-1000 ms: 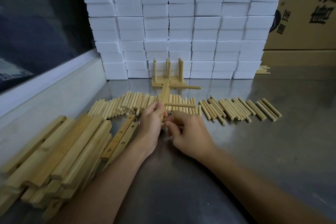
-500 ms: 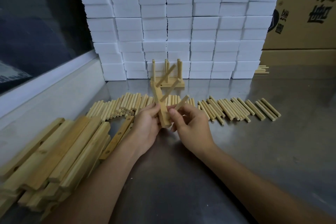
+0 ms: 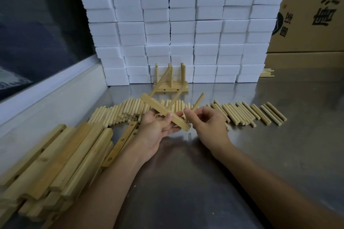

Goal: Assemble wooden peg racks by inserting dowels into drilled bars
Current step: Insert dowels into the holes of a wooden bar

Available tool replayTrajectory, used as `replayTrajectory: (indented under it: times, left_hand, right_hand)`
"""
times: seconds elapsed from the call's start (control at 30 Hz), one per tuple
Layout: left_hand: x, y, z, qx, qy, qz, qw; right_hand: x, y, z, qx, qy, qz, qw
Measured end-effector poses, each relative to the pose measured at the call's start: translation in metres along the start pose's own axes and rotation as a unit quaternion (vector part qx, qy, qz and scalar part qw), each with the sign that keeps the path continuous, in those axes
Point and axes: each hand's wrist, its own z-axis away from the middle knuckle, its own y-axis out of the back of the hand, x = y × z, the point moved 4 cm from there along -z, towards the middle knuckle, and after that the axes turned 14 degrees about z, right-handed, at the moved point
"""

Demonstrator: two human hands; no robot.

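Observation:
My left hand (image 3: 158, 126) holds a drilled wooden bar (image 3: 163, 110) tilted above the table, with two dowels standing out of it toward the back. My right hand (image 3: 206, 124) pinches a third dowel (image 3: 197, 102) at the bar's near end, where its lower tip meets the bar. A row of loose dowels (image 3: 242, 111) lies across the table behind my hands. A finished peg rack (image 3: 171, 87) stands upright against the white boxes. Drilled bars (image 3: 55, 158) are piled at the left.
Stacked white boxes (image 3: 182, 24) form a wall at the back. A cardboard carton (image 3: 312, 15) stands at the back right, with a few dowels (image 3: 267, 72) at its foot. A window ledge (image 3: 48, 98) runs along the left of the steel table (image 3: 279, 154).
The bar was lifted off the table and tilted, its dowels now pointing up and back. My right hand brought a third dowel to the bar's near end.

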Motion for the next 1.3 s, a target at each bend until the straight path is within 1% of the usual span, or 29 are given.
replayTrajectory:
  times: [0.13,0.23,0.3,0.57,0.63,0.73,0.93,1.0,1.07,1.13,1.3]
  left_hand:
    - [-0.001,0.002,-0.001,-0.001,0.000,-0.001,1.000]
    - [-0.002,0.006,-0.004,0.012,-0.004,0.012,1.000]
    - [-0.003,0.008,-0.005,0.015,-0.005,0.018,1.000]
    - [-0.003,0.007,-0.005,0.017,-0.011,0.028,0.999]
    - [-0.004,0.006,-0.005,0.021,-0.012,0.025,0.999]
    - [-0.006,0.006,-0.006,0.035,-0.022,-0.011,0.999]
    - [-0.010,0.010,-0.010,0.062,-0.052,-0.098,0.992]
    - [-0.011,0.011,-0.010,0.067,-0.054,-0.120,0.989]
    - [-0.013,0.012,-0.010,0.066,-0.049,-0.132,0.988]
    - [-0.013,0.012,-0.011,0.070,-0.046,-0.136,0.987]
    - [-0.012,0.011,-0.012,0.076,-0.039,-0.120,0.989]
  right_hand:
    - [-0.004,-0.002,0.002,0.009,0.041,0.034,0.999]
    - [-0.006,-0.007,0.005,-0.008,0.070,0.090,0.993]
    - [-0.005,-0.009,0.006,-0.018,0.075,0.105,0.991]
    - [-0.005,-0.009,0.005,-0.034,0.048,0.099,0.993]
    - [-0.005,-0.010,0.006,-0.041,0.053,0.118,0.991]
    - [-0.004,-0.008,0.005,-0.036,0.056,0.153,0.986]
    - [-0.003,0.003,-0.002,0.005,0.025,0.164,0.986]
    - [-0.003,0.009,-0.007,0.018,0.021,0.186,0.982]
    - [-0.002,0.015,-0.014,0.030,0.013,0.210,0.977]
    - [0.000,0.018,-0.023,0.036,-0.003,0.208,0.978]
    - [0.001,0.016,-0.055,0.023,-0.033,0.231,0.972]
